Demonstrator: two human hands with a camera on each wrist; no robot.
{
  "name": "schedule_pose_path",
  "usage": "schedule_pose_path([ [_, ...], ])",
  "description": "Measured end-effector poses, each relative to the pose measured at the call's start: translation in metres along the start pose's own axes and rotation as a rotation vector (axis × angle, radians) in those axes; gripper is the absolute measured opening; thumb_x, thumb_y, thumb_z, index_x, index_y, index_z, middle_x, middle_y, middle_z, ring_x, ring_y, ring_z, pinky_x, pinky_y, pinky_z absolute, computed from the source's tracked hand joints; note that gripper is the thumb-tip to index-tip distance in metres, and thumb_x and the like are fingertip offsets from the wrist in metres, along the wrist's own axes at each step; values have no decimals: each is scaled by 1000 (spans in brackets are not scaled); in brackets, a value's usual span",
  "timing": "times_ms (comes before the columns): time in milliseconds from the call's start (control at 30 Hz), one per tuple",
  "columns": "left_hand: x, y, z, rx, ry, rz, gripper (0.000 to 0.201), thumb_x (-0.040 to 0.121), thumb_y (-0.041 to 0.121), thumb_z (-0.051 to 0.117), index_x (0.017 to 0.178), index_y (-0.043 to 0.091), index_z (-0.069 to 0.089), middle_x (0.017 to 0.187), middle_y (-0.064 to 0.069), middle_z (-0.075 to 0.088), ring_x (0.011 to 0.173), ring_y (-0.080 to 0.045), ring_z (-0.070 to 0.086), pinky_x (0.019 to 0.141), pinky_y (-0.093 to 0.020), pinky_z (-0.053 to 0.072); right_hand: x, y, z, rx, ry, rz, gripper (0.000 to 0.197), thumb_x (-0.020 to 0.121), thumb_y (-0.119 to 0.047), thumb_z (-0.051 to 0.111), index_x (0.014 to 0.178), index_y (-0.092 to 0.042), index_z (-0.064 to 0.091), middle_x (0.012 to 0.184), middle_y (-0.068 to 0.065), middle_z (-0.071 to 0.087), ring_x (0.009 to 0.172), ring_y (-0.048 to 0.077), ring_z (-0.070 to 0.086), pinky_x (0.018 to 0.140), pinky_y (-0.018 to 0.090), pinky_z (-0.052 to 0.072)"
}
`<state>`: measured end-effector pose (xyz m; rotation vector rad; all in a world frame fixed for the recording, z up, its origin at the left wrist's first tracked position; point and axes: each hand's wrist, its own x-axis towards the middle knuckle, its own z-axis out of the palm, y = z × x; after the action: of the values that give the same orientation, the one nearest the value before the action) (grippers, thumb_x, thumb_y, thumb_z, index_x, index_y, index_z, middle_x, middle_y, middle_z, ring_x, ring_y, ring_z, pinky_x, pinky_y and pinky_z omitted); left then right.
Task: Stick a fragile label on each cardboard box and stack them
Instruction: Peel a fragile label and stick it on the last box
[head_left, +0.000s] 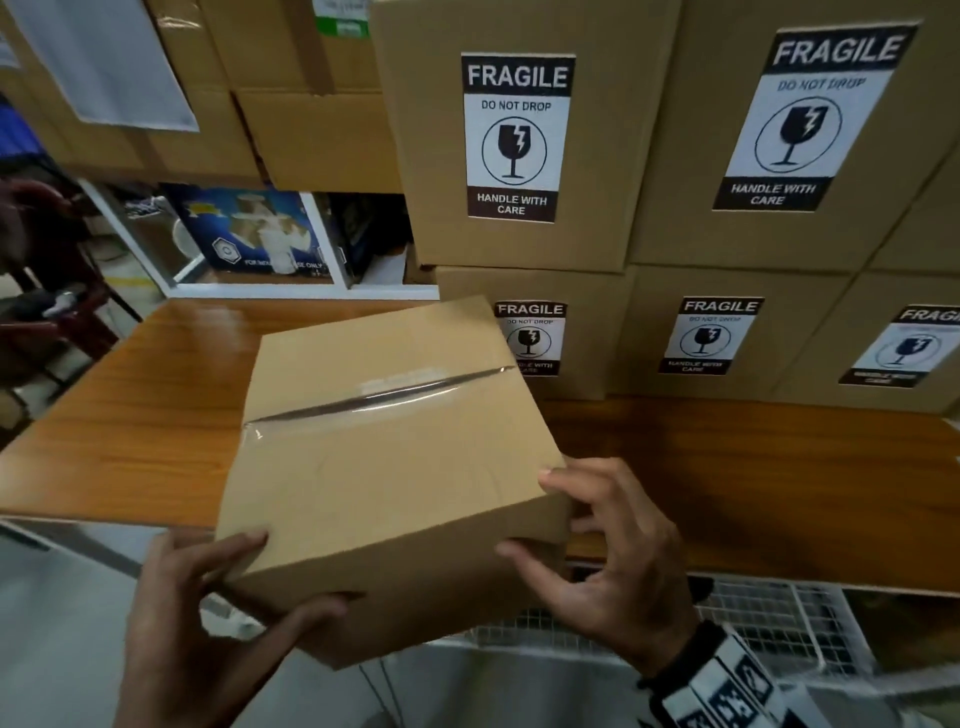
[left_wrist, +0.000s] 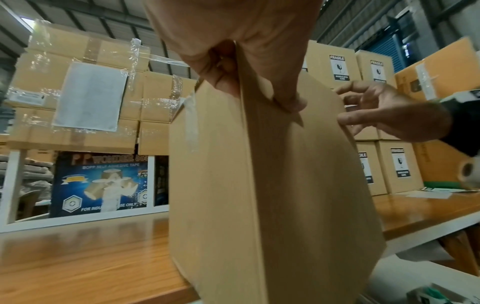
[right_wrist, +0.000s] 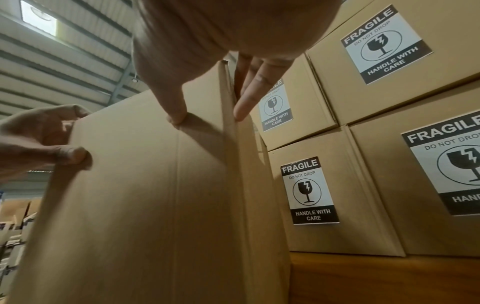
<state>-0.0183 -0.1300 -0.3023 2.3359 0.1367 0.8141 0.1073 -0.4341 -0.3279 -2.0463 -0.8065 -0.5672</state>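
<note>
Lighting: dim, warm indoor; a skylight (right_wrist: 39, 19) glows in the right wrist view. Glare: soft sheen on the worktop (head_left: 130, 405) and on clear tape (head_left: 379, 397). Shadows: soft under fingers. Quality: slight blur throughout; strong wide-angle bending at edges; near hands out of focus.

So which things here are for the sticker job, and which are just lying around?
For the job:
plain box, held by left hand and right hand
labelled boxes
fragile labels

Lying about:
blue tape carton
wooden table
</note>
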Motion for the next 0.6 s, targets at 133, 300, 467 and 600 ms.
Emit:
schedule_pose_path([
  [133,6,-11,5,-41,-35,63,77,52,65,82,117,39,51,106,-5,53,105,-5,59,85,-18,52,-16,0,-3,-17,8,32,65,82,-61,78,131,-27,53,121,-3,56,101,8,62,64,21,60],
  [300,34,-17,20,-79,-176,71,75,62,62,82,124,33,51,114,1,53,113,-6,57,89,-13,50,-14,9,-5,-29,57,78,65,82,-56,78,134,-24,55,124,-1,52,110,3,54,71,11,57],
  [467,49,-17,38,-147,-195,94,76,68,56,85,130,31,50,121,8,51,113,-8,57,82,-21,54,-7,21,-9,-75,60,95,67,83,-51,77,138,-21,54,128,1,49,112,6,53,72,15,58],
  [600,56,-15,50,-177,-196,105,74,72,54,87,132,37,47,127,20,45,111,-1,54,83,-14,52,-5,27,-16,-108,53,119,69,85,-51,73,144,-26,48,133,-4,43,112,6,52,70,18,60],
])
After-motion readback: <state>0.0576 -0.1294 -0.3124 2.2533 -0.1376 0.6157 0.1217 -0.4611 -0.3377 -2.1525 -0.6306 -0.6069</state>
